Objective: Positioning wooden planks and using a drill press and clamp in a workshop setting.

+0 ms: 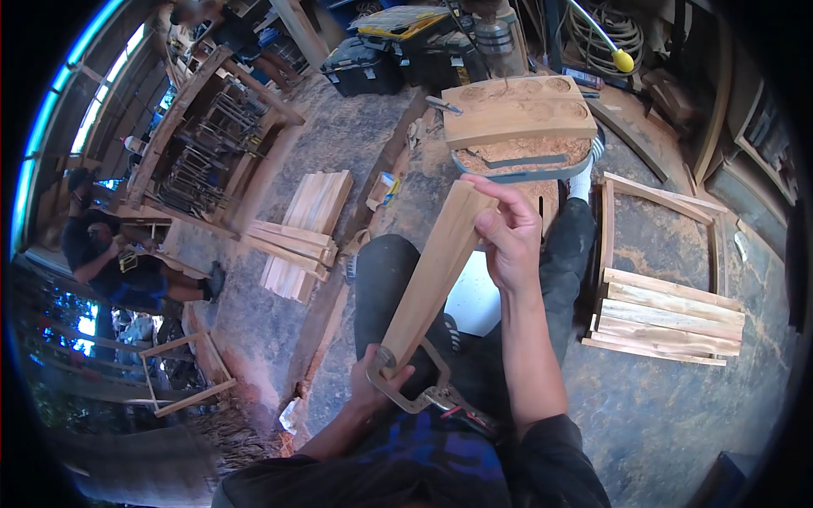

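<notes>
A wooden board [439, 267] slants across my lap, its far end raised to the right. My right hand [512, 233] pinches that far end between thumb and fingers. At the near end, my left hand [373, 385] wraps round the board and a metal locking C-clamp [439, 396]. One pad of the clamp sits against the board's near end. The clamp's handles extend right over my dark shirt. Some of my left fingers are hidden behind the board.
Ahead, a block with round recesses [518, 110] rests above a shavings-filled tray [525, 173]. Stacked slats [309, 220] lie left; more slats [669, 317] and a wooden frame [606, 222] lie right. Toolboxes [362, 66] stand beyond. One person [110, 254] sits at left; another [241, 38] stands farther back.
</notes>
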`<state>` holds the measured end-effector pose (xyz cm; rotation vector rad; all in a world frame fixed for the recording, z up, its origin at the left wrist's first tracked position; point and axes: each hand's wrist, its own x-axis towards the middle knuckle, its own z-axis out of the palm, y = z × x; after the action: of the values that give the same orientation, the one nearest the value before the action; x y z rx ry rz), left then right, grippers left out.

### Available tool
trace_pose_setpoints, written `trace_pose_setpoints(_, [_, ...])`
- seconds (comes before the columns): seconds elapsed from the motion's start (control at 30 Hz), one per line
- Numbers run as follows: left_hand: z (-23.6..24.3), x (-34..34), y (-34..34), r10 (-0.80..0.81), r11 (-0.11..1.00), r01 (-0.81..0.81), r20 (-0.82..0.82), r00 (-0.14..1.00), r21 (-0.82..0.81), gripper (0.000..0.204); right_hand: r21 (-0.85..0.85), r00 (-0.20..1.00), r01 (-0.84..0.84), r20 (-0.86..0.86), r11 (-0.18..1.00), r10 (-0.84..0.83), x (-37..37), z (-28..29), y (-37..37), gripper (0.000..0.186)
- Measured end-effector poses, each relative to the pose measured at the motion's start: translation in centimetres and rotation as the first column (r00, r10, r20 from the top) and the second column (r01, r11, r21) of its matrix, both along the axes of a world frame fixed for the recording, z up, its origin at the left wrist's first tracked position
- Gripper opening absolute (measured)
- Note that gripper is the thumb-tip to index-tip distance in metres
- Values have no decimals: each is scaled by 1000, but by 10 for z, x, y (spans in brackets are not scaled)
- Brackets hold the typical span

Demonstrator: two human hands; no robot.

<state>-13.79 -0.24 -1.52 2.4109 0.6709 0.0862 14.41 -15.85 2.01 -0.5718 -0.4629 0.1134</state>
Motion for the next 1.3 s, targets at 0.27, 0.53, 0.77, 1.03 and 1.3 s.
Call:
trace_pose_setpoints(0.27, [96,87,56,-232,965,235,-42,972,119,65,-521,831,546,237,656,-503,61,18,-21,31])
trace_pose_setpoints(0.53, [160,189,87,-323,872,378,-215,922,312,60,-701,660,712,650,39,-378,121,27,-47,45])
trace_pose_setpoints(0.77, [150,222,100,-415,882,450,-220,883,141,63,-728,687,664,684,-168,-246,160,26,-39,48])
trace_pose_setpoints(1.03, [139,235,101,-382,887,422,-216,899,187,58,-738,731,621,667,-263,-146,174,31,-32,48])
trace_pose_setpoints(1.3, [142,245,99,-343,907,393,-279,897,150,69,-644,635,707,760,-290,-140,168,77,-45,38])
